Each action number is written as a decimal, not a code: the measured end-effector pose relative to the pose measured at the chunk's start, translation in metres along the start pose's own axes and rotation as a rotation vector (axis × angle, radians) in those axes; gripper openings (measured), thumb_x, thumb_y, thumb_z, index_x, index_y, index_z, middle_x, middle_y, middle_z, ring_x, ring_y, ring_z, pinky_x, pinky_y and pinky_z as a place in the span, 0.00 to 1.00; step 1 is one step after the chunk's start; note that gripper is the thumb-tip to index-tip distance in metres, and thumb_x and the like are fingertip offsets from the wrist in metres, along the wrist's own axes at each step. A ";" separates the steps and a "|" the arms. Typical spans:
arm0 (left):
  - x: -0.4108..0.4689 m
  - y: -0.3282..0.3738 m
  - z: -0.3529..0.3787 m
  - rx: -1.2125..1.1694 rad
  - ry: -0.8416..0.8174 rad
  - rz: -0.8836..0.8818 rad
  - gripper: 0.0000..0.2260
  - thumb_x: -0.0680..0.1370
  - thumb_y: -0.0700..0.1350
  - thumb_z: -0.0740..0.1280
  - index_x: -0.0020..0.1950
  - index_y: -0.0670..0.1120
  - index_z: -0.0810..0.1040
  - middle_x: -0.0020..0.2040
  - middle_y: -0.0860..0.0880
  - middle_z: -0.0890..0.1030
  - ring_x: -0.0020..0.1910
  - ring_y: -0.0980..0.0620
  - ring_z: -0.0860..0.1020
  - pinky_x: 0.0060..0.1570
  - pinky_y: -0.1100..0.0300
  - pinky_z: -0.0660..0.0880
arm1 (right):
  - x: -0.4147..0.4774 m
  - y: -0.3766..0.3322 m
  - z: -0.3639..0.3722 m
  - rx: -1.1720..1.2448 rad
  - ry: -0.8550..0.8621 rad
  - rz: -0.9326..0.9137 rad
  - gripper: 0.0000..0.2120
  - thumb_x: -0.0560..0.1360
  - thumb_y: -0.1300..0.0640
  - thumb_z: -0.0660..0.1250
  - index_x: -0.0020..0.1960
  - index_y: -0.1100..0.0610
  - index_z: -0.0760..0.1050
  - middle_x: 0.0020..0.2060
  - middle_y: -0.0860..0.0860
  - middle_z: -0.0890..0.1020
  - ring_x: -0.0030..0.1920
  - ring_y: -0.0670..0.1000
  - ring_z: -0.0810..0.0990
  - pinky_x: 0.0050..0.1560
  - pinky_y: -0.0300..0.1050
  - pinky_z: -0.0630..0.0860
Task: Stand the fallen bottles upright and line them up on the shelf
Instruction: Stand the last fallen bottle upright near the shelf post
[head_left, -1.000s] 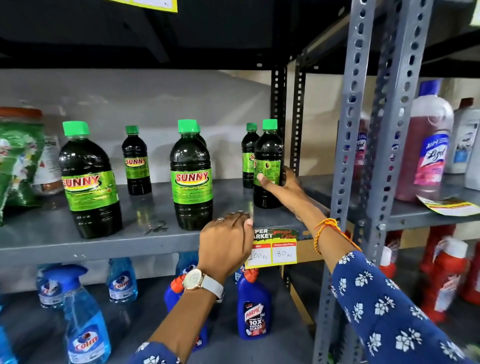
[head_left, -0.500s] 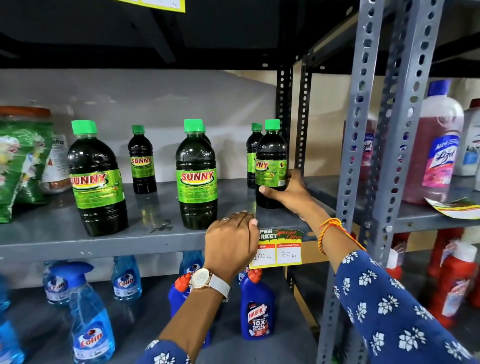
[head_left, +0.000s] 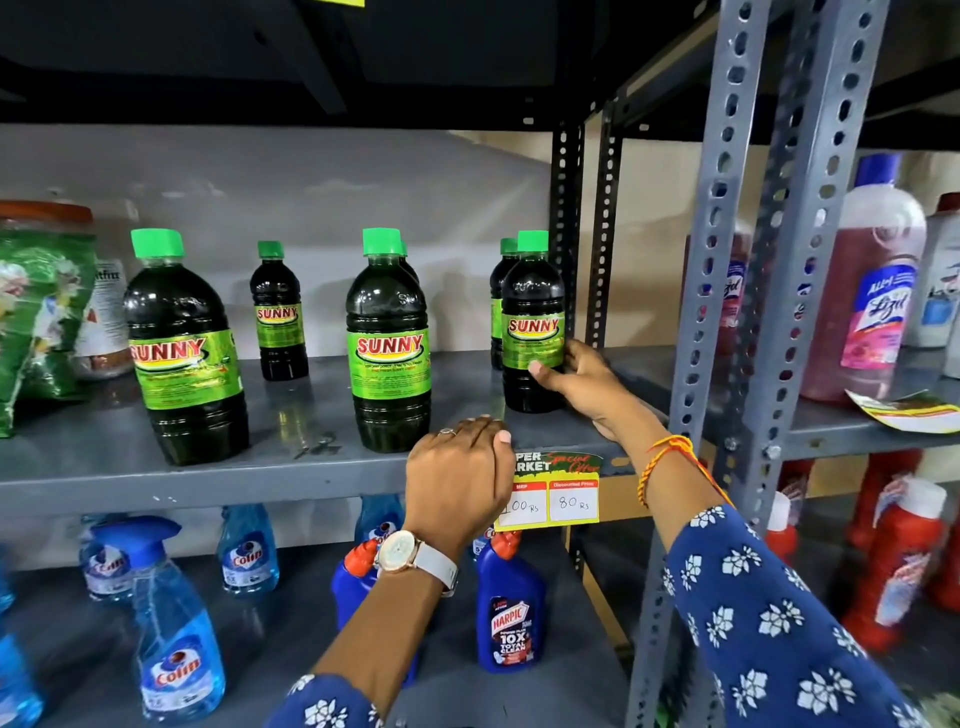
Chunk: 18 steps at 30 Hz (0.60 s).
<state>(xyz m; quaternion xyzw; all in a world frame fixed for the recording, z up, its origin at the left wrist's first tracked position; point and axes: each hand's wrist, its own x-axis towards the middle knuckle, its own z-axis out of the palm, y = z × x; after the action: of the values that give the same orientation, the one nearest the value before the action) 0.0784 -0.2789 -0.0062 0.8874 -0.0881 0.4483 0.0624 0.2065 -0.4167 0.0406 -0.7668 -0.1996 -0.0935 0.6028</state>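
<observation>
Several dark Sunny bottles with green caps stand upright on the grey shelf (head_left: 130, 467). A large bottle (head_left: 182, 348) stands at the left, a small bottle (head_left: 278, 312) behind it, another large bottle (head_left: 388, 343) in the middle. My right hand (head_left: 582, 384) grips the small right-hand bottle (head_left: 532, 322) around its lower half, with its label facing me. A further small bottle (head_left: 500, 291) stands half hidden behind it. My left hand (head_left: 457, 478) rests curled over the shelf's front edge, holding no bottle.
A price tag (head_left: 556, 493) hangs on the shelf edge beside my left hand. A green pouch (head_left: 36, 322) sits at the far left. Perforated steel posts (head_left: 727, 260) rise at the right. Blue spray bottles (head_left: 176, 639) and Harpic bottles (head_left: 511, 613) fill the lower shelf; pink Lizol bottles (head_left: 872, 291) stand on the neighbouring rack.
My right hand closed around the small right-hand bottle and turned it, so its Sunny label now faces front. My left hand stayed on the shelf edge.
</observation>
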 end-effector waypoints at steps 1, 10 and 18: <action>0.000 0.000 0.000 -0.002 -0.002 0.002 0.18 0.76 0.45 0.54 0.44 0.43 0.83 0.43 0.45 0.85 0.40 0.48 0.82 0.38 0.59 0.76 | 0.000 0.000 -0.001 0.009 -0.008 -0.010 0.27 0.71 0.53 0.71 0.66 0.55 0.67 0.64 0.55 0.75 0.65 0.55 0.72 0.68 0.55 0.67; 0.001 -0.003 0.005 -0.022 0.007 0.006 0.18 0.76 0.45 0.53 0.43 0.43 0.83 0.42 0.46 0.85 0.39 0.49 0.82 0.38 0.58 0.76 | -0.001 0.002 0.001 -0.055 0.055 -0.047 0.38 0.63 0.47 0.76 0.66 0.57 0.62 0.64 0.56 0.74 0.63 0.54 0.73 0.67 0.55 0.68; 0.001 -0.007 0.007 0.023 -0.004 0.037 0.18 0.76 0.46 0.53 0.44 0.43 0.83 0.42 0.47 0.85 0.39 0.49 0.82 0.37 0.59 0.75 | -0.008 -0.005 0.000 -0.150 0.080 -0.016 0.36 0.60 0.51 0.79 0.63 0.57 0.68 0.62 0.55 0.77 0.58 0.52 0.74 0.60 0.48 0.70</action>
<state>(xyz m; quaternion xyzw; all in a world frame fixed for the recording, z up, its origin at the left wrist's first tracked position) 0.0858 -0.2737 -0.0102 0.8872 -0.0993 0.4485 0.0437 0.1973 -0.4170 0.0417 -0.8039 -0.1739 -0.1437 0.5503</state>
